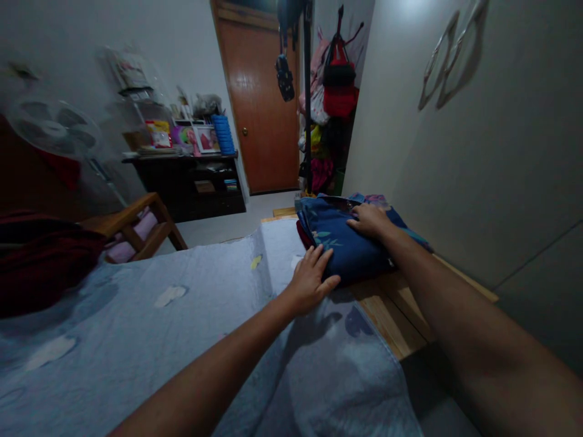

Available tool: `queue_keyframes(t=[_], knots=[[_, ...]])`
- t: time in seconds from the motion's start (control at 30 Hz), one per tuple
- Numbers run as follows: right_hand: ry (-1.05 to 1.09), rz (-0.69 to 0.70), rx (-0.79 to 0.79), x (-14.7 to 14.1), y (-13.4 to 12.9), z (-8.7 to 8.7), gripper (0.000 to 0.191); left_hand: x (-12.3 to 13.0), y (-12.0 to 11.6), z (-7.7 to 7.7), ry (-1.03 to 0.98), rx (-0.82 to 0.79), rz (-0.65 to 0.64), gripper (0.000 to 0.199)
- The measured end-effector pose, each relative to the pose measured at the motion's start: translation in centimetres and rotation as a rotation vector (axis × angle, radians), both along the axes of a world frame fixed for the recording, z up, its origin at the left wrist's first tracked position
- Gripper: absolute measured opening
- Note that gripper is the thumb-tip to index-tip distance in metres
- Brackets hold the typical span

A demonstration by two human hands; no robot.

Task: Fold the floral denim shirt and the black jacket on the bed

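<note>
A stack of folded clothes [359, 252] lies at the bed's right edge, partly on bare wooden boards [396, 309]. Its top piece is dark blue with a pale leaf print, and a dark red layer shows beneath. My left hand [312, 282] rests against the stack's near left side, fingers spread. On top of the stack lies my right hand [371, 220], its fingers stretched toward the far edge. Neither hand grips anything that I can see. Patterned cloth shows behind the right hand.
A light blue sheet [218, 303] covers the bed. Along the right stands a pale wardrobe [455, 158]. Dark red cloth [45, 261] lies at left, near a wooden chair [155, 224]. Farther back are a fan [54, 130], a dark cabinet [186, 188], a door [262, 103] and hanging bags [339, 76].
</note>
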State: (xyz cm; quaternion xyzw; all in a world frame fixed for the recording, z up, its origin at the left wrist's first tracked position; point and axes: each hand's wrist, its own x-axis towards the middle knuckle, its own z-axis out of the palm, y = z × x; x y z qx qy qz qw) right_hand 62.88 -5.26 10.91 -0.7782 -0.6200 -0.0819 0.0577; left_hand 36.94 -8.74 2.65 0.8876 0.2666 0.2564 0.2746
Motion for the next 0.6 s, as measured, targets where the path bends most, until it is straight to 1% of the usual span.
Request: queue_keyframes(t=[0.07,0.13,0.2,0.27,0.33,0.4,0.5,0.6], knots=[[-0.020,0.035,0.127,-0.3,1.1,0.4,0.057,-3.0,-1.8,-0.9,0.085,0.025,-0.012,0.066],[0.005,0.047,0.177,-0.5,2.3,0.5,0.064,-5.8,-2.9,-2.3,0.203,0.038,0.023,0.068],[0.057,0.028,0.125,-0.6,3.3,0.3,0.069,-8.5,-3.3,-3.9,0.312,0.060,0.094,0.067],[0.106,0.018,0.019,-0.6,4.1,-0.1,0.068,-11.1,-3.0,-5.8,0.387,0.112,0.183,0.065],[0.130,0.049,-0.088,-0.6,4.5,-0.7,0.063,-13.7,-2.5,-7.6,0.454,0.158,0.289,0.063],[0.129,0.094,-0.151,-0.5,4.7,-1.3,0.061,-16.1,-2.0,-9.0,0.512,0.173,0.390,0.061],[0.124,0.125,-0.163,-0.1,4.9,-2.1,0.061,-19.1,-2.0,-10.2,0.589,0.149,0.488,0.060],[0.129,0.146,-0.166,0.1,5.2,-2.4,0.060,-21.0,-2.7,-10.5,0.678,0.079,0.529,0.062]])
